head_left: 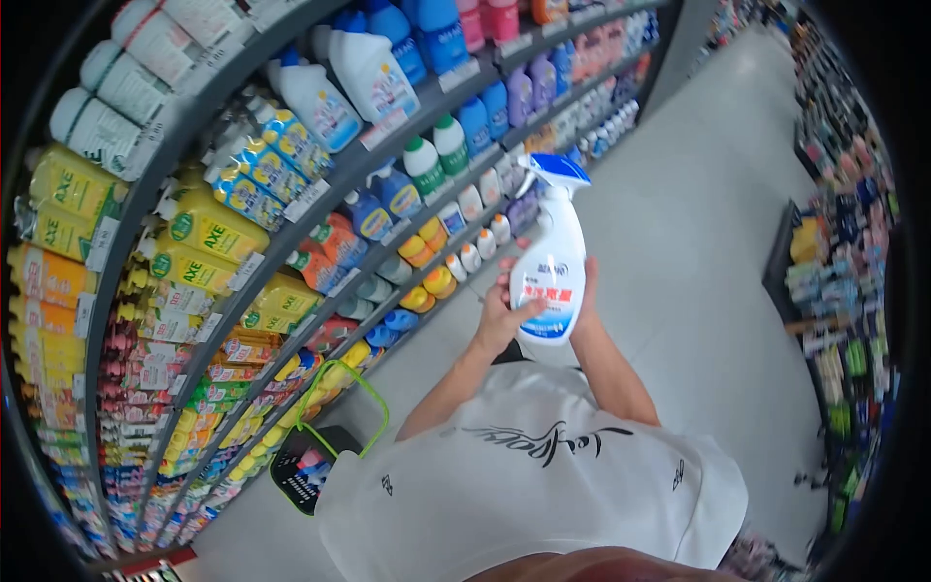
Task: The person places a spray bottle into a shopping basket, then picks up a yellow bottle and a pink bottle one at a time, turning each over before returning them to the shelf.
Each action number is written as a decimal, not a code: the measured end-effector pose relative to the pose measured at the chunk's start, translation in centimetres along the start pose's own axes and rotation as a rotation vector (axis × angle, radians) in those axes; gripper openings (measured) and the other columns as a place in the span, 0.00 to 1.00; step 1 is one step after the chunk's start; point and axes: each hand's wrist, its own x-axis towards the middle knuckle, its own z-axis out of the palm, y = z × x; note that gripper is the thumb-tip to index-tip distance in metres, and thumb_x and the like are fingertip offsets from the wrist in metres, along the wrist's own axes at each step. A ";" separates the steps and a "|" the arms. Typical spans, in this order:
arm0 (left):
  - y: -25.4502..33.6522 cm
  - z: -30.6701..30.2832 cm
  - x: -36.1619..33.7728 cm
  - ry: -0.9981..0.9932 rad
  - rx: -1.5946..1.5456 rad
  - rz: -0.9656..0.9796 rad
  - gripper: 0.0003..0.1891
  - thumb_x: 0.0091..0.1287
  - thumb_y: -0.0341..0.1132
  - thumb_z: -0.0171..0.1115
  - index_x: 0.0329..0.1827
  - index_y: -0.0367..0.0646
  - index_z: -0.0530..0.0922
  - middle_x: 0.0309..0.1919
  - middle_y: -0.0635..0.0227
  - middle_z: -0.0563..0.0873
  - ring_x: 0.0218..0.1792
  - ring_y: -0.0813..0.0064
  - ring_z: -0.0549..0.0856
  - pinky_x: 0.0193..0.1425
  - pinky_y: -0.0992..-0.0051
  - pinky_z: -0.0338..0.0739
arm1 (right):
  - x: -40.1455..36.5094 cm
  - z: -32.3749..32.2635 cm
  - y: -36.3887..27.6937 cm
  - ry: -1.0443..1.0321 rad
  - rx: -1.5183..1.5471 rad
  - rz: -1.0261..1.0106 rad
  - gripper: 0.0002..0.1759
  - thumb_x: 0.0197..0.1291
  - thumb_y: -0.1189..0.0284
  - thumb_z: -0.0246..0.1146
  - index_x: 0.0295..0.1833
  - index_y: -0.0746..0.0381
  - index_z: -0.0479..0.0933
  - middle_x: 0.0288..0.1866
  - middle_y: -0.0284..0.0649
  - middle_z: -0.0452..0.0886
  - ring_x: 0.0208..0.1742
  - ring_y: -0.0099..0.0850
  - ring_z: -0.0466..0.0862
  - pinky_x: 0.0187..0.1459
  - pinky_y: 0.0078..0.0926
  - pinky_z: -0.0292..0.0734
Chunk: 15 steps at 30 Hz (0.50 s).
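Observation:
A white spray bottle (551, 262) with a blue trigger head stands nearly upright in front of my chest, its label with red characters facing me. My left hand (500, 315) is wrapped round its lower left side, the thumb lying across the label. On the other side, my right hand (589, 308) holds the bottle's lower right edge, its fingers mostly hidden behind the bottle. Both hands are closed on this one bottle.
Long shelves (427, 107) of cleaning bottles curve along the left. A black basket (308, 472) with a green handle (386, 407) sits on the grey floor (718, 242) at lower left, with items inside. More stocked shelves (839, 373) line the right.

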 end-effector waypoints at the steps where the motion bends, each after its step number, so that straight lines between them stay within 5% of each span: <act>1: 0.5 0.5 0.9 0.018 0.005 0.024 0.23 0.55 0.31 0.72 0.53 0.33 0.75 0.43 0.64 0.85 0.44 0.79 0.84 0.49 0.79 0.78 | 0.4 -0.5 -0.7 -0.022 -0.001 0.009 0.63 0.42 0.27 0.59 0.72 0.65 0.55 0.63 0.61 0.69 0.60 0.55 0.75 0.61 0.52 0.73; 15: 1.4 3.1 17.0 0.113 0.013 0.012 0.25 0.54 0.34 0.73 0.52 0.32 0.75 0.44 0.64 0.84 0.44 0.77 0.83 0.49 0.79 0.76 | 11.2 -5.8 -13.2 -0.017 -0.061 0.054 0.61 0.45 0.27 0.55 0.71 0.66 0.57 0.60 0.62 0.71 0.57 0.55 0.77 0.51 0.51 0.79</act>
